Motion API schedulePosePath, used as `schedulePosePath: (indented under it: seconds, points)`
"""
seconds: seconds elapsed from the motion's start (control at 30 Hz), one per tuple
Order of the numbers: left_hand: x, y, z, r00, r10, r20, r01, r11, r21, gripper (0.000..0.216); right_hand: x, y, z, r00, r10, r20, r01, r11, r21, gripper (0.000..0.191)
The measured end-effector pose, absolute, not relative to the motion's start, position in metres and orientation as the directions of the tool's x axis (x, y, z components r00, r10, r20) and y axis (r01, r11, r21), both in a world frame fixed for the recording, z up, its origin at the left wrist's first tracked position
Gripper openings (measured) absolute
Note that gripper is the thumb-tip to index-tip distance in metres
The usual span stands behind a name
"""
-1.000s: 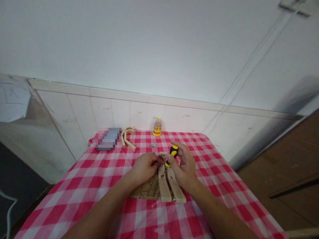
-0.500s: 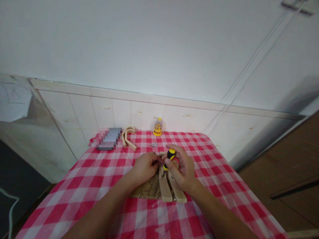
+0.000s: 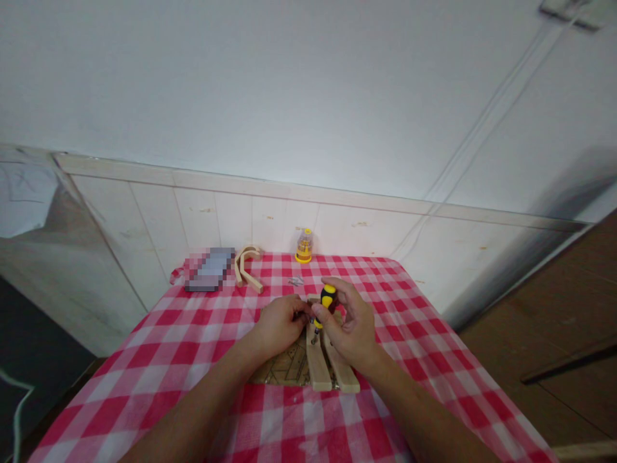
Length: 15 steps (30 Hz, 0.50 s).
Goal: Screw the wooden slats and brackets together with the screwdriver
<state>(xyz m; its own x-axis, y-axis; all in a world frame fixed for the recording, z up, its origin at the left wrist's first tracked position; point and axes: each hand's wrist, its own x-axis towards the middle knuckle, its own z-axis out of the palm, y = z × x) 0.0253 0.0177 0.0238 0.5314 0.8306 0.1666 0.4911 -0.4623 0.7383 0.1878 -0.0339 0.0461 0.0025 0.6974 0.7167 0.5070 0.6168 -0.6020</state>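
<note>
In my right hand (image 3: 354, 321) is a yellow-and-black screwdriver (image 3: 328, 297), its fingers closed round the handle. The screwdriver leans slightly, its tip down at a hole in the left of two pale wooden strips (image 3: 320, 372). Beside it lies the right wooden strip (image 3: 348, 378), partly behind my right hand. My left hand (image 3: 282, 325) is closed, fingertips pinched together at the left strip's far part; what they hold is hidden. Under the strips lies a brown board with dark line drawings (image 3: 284, 368).
A red-and-white checked cloth (image 3: 168, 360) covers the table. Beyond my hands are small metal pieces (image 3: 295, 281) and a yellow screwdriver-bit case (image 3: 304, 246). Curved wooden pieces (image 3: 250, 273) lie at the back left beside a blurred-out flat device (image 3: 211, 270). A white wall stands behind.
The screwdriver handle has turned and tipped a little more upright in my right hand. My left hand stays at the strip. The view has shifted very slightly.
</note>
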Motion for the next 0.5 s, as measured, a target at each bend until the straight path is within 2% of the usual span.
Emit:
schedulePosePath:
  seconds: [0.2,0.4,0.5]
  points:
    - [0.026,0.018,0.023,0.518,0.837,0.176,0.481,-0.455,0.749,0.026,0.189,-0.033,0.042,0.026,0.695,0.718,0.492,0.617,-0.614,0.035]
    - [0.025,0.018,0.021,0.515,0.837,0.184,0.478,-0.459,0.749,0.026,0.189,-0.024,0.034,0.171,0.695,0.699,0.441,0.58,-0.685,0.037]
    - [0.025,0.018,0.021,0.521,0.831,0.193,0.478,-0.472,0.741,0.024,0.189,-0.021,0.033,0.17,0.711,0.682,0.441,0.564,-0.698,0.038]
